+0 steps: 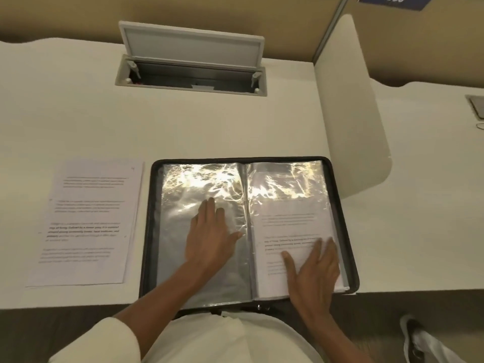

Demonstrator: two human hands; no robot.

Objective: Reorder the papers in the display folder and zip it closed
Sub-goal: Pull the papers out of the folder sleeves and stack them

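Note:
A black zip display folder (345,218) lies open on the white desk near its front edge. Its left clear sleeve (183,189) looks empty and glares with reflected light. The right sleeve holds a printed paper (288,221). My left hand (212,237) lies flat, fingers spread, on the left sleeve close to the spine. My right hand (314,271) rests flat on the lower part of the right page, holding nothing. A stack of printed papers (86,221) lies on the desk just left of the folder.
An open cable hatch (191,74) with its lid raised sits in the desk behind the folder. A white divider panel (348,106) stands upright to the right of the folder. Another hatch (475,106) shows at the far right edge.

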